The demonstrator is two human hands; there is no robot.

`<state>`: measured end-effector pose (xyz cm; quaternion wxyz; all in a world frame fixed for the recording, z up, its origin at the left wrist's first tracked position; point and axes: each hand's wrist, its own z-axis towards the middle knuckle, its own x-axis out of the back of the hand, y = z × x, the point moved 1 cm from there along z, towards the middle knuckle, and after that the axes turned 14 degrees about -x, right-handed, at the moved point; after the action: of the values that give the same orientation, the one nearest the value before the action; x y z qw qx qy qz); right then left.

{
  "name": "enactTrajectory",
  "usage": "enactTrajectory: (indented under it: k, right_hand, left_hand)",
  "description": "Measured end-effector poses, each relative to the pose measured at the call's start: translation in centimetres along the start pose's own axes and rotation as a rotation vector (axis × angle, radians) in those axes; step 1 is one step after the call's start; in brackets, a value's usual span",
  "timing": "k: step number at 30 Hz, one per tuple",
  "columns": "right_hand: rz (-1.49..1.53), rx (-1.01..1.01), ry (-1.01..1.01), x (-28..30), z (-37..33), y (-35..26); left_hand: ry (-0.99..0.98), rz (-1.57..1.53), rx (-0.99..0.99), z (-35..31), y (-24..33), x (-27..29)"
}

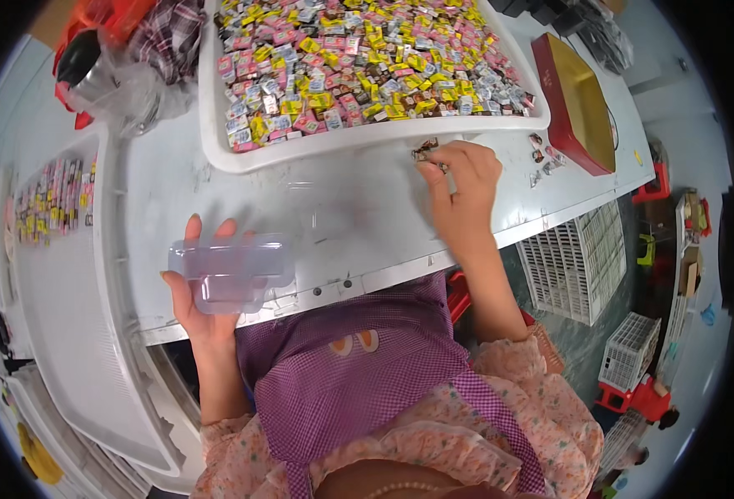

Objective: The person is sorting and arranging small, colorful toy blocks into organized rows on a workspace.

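One floral blouse [562,416], one left hand [204,323] around clear packaging [242,262], one right hand [468,195] closed on wrapped sweets [423,151], count unclear.

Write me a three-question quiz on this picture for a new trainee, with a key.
1. What does the left hand hold?
2. On which side of the white tray does the red-and-gold box stand, as seen in the picture? A) left B) right C) below it
3. True or false: the right hand holds at least one small wrapped item on the near side of the white tray.

Key: 1. A clear plastic container. 2. B. 3. True.
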<state>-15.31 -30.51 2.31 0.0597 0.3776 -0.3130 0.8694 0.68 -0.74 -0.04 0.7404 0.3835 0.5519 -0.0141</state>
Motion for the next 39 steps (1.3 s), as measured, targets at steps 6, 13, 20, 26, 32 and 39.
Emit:
enactTrajectory:
  k: [6,13,20,26,32,39]
  right_hand:
    - [-0.203,-0.184,-0.007,-1.6,-0.3,0.6]
    - [-0.337,-0.209,-0.167,-2.0,-0.1,1.1]
    - [-0.36,-0.119,-0.043,0.3,-0.9,2.4]
    - [0.134,0.11,-0.234,-0.7,-1.3,-7.1]
    - [0.235,0.194,-0.354,-5.0,-2.5,-13.1]
    - [0.211,0.213,-0.283,-5.7,-3.5,-13.5]
  left_hand:
    - [-0.01,-0.054,-0.007,0.5,0.9,-0.4]
    - [0.008,-0.02,0.006,0.1,0.1,-0.9]
    - [-0.02,-0.051,0.061,0.3,0.2,-1.0]
    - [-0.05,0.18,0.093,0.1,-1.3,-2.2]
    - [-0.072,0.304,0.077,-0.9,-1.7,-2.5]
    - [-0.027,0.288,0.055,-1.2,-1.8,-1.9]
